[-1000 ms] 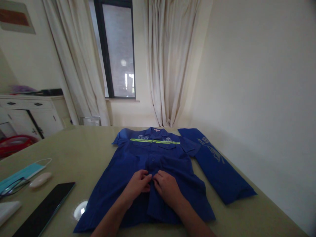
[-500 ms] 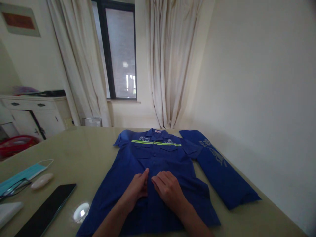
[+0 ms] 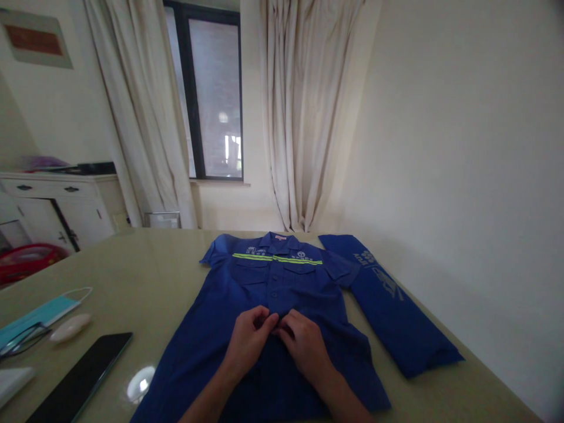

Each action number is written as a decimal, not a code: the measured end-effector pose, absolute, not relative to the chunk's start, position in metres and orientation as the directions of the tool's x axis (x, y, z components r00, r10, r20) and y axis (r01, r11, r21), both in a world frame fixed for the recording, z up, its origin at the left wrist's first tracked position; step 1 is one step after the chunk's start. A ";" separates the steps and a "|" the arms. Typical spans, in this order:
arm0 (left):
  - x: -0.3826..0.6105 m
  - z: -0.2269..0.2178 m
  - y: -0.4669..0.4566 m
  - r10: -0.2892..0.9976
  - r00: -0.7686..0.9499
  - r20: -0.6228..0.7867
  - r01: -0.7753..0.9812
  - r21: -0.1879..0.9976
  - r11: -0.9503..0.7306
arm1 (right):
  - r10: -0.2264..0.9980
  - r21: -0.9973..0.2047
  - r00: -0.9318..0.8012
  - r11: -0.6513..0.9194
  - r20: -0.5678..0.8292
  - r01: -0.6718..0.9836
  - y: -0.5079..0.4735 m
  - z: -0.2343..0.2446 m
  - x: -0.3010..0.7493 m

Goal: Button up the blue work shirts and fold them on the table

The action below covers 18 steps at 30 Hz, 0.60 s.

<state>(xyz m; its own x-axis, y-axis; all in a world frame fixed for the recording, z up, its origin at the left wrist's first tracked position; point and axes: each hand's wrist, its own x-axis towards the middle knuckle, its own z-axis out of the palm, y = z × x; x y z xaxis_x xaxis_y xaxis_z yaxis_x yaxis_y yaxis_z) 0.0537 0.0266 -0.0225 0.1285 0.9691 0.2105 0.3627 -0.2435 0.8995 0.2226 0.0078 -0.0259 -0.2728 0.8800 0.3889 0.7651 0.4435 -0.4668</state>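
A blue short-sleeved work shirt (image 3: 238, 294) lies spread on the table, collar pointing away from me, with a yellow-green stripe across the chest. Both hands meet at its front placket, below the buttons that show. My left hand (image 3: 250, 336) is closed in a pinch on the placket cloth. Close beside it, my right hand (image 3: 304, 341) pinches the same part of the placket, its fingertips nearly touching the left thumb. The bit of cloth or button between the fingertips is hidden.
A folded blue cloth item (image 3: 400, 317) with grey print lies right of the shirt, partly under its sleeve. On the left are a phone (image 3: 81, 376), a pale oval object (image 3: 70, 328), glasses (image 3: 26, 339) and a blue face mask (image 3: 39, 317). The table (image 3: 145, 276) meets a wall on the right.
My left hand has turned and curled its fingers into a pinch. Both hands have come together at the placket; the shirt stays spread in place.
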 end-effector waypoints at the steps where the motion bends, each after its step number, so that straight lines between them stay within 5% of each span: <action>1: 0.053 -0.024 0.029 0.967 0.157 0.201 0.339 0.909 -0.244 | 0.889 -0.478 -0.245 0.421 0.388 0.771 0.008 -0.026 0.224; 6: 0.043 -0.031 0.035 0.959 0.266 0.102 0.389 0.899 -0.204 | 0.838 -0.484 -0.251 0.495 0.484 0.721 0.006 -0.010 0.230; 12: 0.030 -0.019 0.019 0.791 0.506 -0.345 0.254 0.935 0.246 | 0.865 -0.595 -0.216 0.474 0.453 0.649 0.005 -0.005 0.231; 18: 0.041 -0.031 0.035 0.963 0.163 -0.217 0.135 0.971 0.196 | 0.934 -0.489 -0.263 0.351 0.241 0.799 0.015 -0.025 0.227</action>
